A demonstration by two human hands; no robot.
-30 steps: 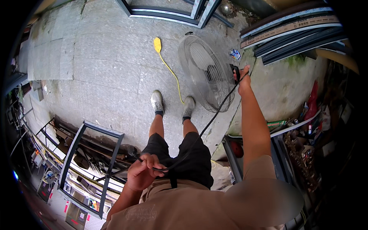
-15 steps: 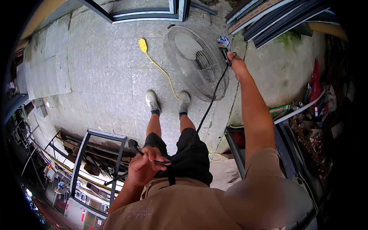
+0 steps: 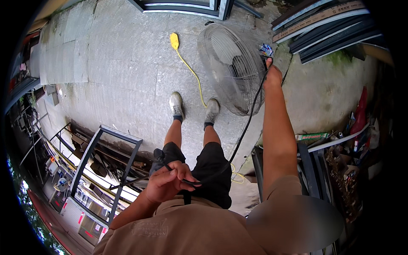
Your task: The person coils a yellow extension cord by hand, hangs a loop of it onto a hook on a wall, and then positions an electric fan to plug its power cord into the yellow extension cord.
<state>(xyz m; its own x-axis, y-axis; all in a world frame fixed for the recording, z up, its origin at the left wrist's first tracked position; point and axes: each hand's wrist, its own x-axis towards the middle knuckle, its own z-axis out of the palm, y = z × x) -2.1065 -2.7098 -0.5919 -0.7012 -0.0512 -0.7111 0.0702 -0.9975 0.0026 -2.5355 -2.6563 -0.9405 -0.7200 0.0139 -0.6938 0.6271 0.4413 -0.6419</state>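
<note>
A large round fan with a wire cage (image 3: 231,70) leans on the ground ahead, a little right of my feet. From its right side a black power cord (image 3: 245,131) runs down to my waist. My left hand (image 3: 168,182) is closed on the cord close to its black plug (image 3: 159,154), which sticks up above the fingers. At the fan's right edge, my right hand (image 3: 273,76) is closed around the cord's far part. Whether it also touches the fan is hidden. Between the hands the cord hangs in a shallow curve.
A yellow extension socket (image 3: 174,41) with a yellow cable lies on the paving. Near the fan is a blue can (image 3: 266,49). Stacked dark metal profiles (image 3: 335,32) occupy the far right, a grey frame (image 3: 104,170) the left, and clutter (image 3: 344,170) the right.
The view has turned slightly, shifting the fan and yellow socket right in the picture. Both hands keep their hold on the cord; the plug now points more upright above my left hand.
</note>
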